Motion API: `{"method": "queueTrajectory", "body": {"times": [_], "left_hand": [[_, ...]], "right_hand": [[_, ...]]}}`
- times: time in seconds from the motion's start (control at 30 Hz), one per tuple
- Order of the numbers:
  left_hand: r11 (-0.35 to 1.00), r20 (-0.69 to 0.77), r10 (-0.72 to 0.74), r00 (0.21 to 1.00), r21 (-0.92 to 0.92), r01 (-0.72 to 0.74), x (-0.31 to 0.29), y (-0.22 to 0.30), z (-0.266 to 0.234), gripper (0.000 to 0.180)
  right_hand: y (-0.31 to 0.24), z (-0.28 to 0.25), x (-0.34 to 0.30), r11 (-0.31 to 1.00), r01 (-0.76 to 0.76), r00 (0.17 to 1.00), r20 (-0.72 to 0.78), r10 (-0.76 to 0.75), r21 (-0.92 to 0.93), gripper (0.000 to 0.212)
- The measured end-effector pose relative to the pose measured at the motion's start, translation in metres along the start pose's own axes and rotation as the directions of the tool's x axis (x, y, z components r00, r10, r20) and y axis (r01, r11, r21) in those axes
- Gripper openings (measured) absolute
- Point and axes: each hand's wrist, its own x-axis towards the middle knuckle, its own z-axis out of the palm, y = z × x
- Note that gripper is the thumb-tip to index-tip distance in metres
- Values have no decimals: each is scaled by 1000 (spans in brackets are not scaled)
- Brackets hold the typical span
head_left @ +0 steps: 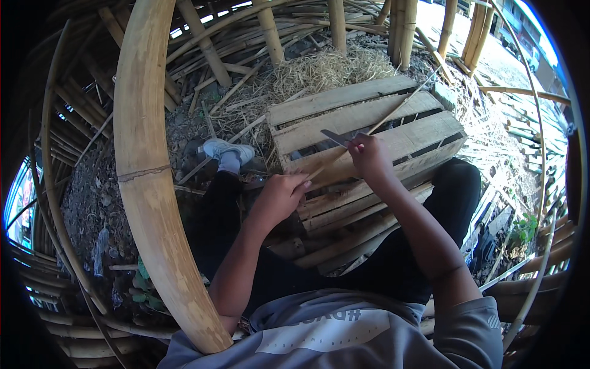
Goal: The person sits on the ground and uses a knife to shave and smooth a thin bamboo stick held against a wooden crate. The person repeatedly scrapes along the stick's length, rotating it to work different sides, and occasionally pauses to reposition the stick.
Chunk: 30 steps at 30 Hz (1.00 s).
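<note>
Bamboo strip (395,111) in closed left fingers (300,182), knife (334,136) in closed right fingers (359,147), handle hidden.

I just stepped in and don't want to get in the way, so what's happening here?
A person is working on a thin, pale strip over a slatted wooden crate. The left hand pinches the strip near its lower end, while the right hand holds a knife farther along it. The strip's far end extends beyond the crate, toward the upper right. Whether the blade is cutting right now, I can't tell.
</note>
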Motion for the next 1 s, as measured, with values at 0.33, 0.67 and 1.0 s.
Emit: {"method": "queueTrajectory", "body": {"times": [0.33,0.67,1.0], "left_hand": [[997,-4,-65,998,-44,65,1,-2,-2,26],[977,-181,185,966,-69,-200,2,-15,6,25],[990,4,-73,997,-124,72,0,-7,-3,27]], "right_hand": [[8,0,6,999,-47,999,12,47,-2,23],[21,-20,26,991,-93,992,-90,85,-92,25],[-20,2,0,990,-21,999,23,24,-139,22]]}}
